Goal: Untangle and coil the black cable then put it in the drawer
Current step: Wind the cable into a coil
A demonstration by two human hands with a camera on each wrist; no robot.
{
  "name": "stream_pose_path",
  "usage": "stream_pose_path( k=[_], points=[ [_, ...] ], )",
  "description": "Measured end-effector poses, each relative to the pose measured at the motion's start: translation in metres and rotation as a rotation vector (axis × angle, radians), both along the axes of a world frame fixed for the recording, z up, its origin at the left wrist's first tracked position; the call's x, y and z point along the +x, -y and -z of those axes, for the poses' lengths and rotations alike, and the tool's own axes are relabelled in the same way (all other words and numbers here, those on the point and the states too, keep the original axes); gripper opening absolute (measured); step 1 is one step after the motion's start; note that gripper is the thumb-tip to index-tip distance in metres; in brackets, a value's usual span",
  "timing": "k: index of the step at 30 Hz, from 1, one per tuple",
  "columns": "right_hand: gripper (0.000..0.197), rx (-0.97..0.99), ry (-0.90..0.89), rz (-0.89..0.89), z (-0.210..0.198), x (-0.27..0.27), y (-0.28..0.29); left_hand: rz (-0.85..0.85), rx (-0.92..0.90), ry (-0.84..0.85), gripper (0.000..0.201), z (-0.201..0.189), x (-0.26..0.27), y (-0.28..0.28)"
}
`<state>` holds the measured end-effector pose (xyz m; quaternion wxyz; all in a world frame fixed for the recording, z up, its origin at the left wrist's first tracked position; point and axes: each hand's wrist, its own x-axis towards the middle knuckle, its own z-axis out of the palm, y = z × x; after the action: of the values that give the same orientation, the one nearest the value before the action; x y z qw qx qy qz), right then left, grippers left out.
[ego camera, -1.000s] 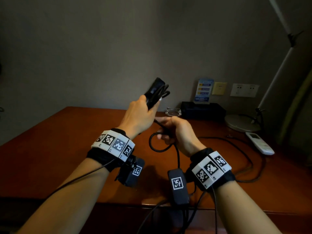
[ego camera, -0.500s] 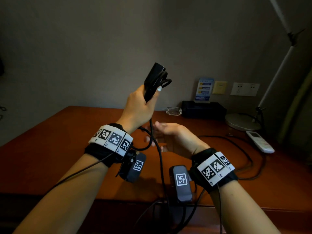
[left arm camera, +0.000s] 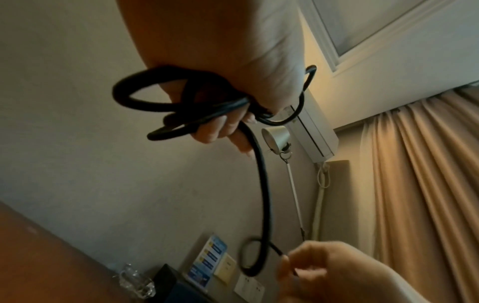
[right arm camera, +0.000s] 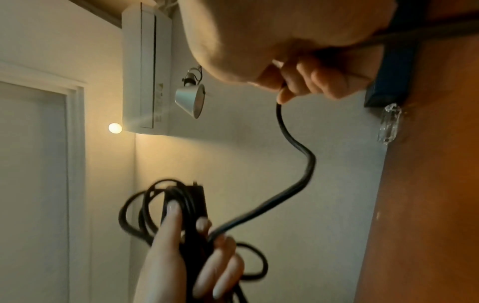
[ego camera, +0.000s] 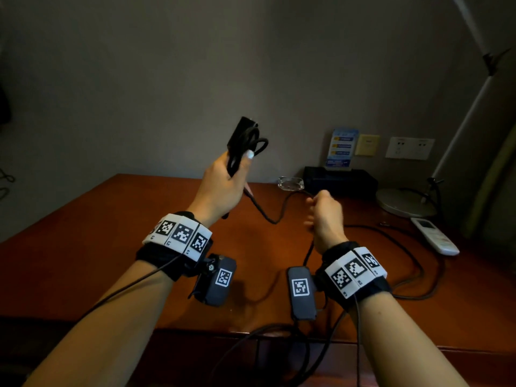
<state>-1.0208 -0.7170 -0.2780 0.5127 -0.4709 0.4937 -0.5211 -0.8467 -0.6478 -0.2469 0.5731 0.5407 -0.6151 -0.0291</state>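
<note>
My left hand (ego camera: 236, 167) is raised above the desk and grips a black power adapter (ego camera: 242, 132) with several loops of the black cable (ego camera: 258, 145) gathered against it. The loops show clearly in the left wrist view, as a coil (left arm camera: 181, 102) under my fingers (left arm camera: 223, 127). From the bundle the cable (ego camera: 268, 217) sags and rises to my right hand (ego camera: 321, 202), which pinches it between thumb and fingers (right arm camera: 290, 90). The remaining slack (ego camera: 413, 263) lies on the desk at the right. No drawer is in view.
The brown wooden desk (ego camera: 111, 247) runs to the wall. At its back stand a glass ashtray (ego camera: 290, 182), a black box (ego camera: 339, 180) with a blue card, and a lamp base (ego camera: 405, 202). A white remote (ego camera: 434, 236) lies at the right.
My right hand let go of the cable near the bundle, opened, then moved right and away and now pinches the cable farther along. My left hand keeps holding the bundle up.
</note>
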Motion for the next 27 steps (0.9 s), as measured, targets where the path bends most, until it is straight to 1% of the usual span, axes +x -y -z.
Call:
stream_pose_path(
  k=[2,3,4,6,8,10,11,13,16,17,19,21,23,25,27],
  points=[
    [0.024,-0.004,0.007,0.093,0.004,-0.011,0.005,-0.094,-0.009,-0.082,0.035,0.001,0.010,-0.001],
    [0.024,-0.015,0.002,0.105,0.008,-0.015,0.006,-0.169,-0.028,-0.133,0.036,0.000,0.016,0.000],
    [0.023,-0.029,-0.015,0.096,0.013,-0.018,0.007,-0.254,-0.052,-0.183,0.038,-0.002,0.023,0.001],
    [0.020,-0.063,-0.094,0.019,0.023,-0.020,0.008,-0.383,-0.091,-0.262,0.037,-0.010,0.035,0.001],
    [0.021,-0.097,-0.181,-0.063,0.028,-0.019,0.008,-0.426,-0.090,-0.264,0.034,-0.015,0.042,0.001],
    [0.028,-0.144,-0.258,-0.120,0.028,-0.017,0.005,-0.442,-0.067,-0.209,0.035,-0.015,0.047,0.000],
    [0.031,-0.170,-0.300,-0.168,0.027,-0.017,0.003,-0.441,-0.060,-0.180,0.036,-0.015,0.050,-0.001],
    [0.031,-0.206,-0.381,-0.363,0.024,-0.017,-0.002,-0.407,-0.048,-0.163,0.039,-0.012,0.056,-0.003],
    [0.016,-0.219,-0.439,-0.751,0.021,-0.014,-0.011,-0.342,0.008,-0.222,0.043,-0.008,0.062,-0.003],
    [0.012,-0.241,-0.459,-0.839,0.021,-0.012,-0.013,-0.323,0.036,-0.235,0.046,-0.006,0.061,-0.003],
    [0.010,-0.301,-0.470,-0.946,0.019,-0.006,-0.017,-0.274,0.097,-0.261,0.052,-0.003,0.056,-0.001],
    [0.010,-0.350,-0.405,-1.005,0.017,-0.001,-0.020,-0.186,0.176,-0.314,0.056,0.001,0.050,0.001],
    [0.013,-0.381,-0.291,-1.015,0.013,0.003,-0.022,-0.069,0.256,-0.402,0.050,0.005,0.041,0.003],
    [0.015,-0.399,-0.193,-0.964,0.009,0.007,-0.023,-0.016,0.321,-0.437,0.047,0.009,0.030,0.003],
    [0.016,-0.419,-0.129,-0.858,0.005,0.011,-0.023,0.014,0.366,-0.442,0.052,0.010,0.020,0.004]
  ],
)
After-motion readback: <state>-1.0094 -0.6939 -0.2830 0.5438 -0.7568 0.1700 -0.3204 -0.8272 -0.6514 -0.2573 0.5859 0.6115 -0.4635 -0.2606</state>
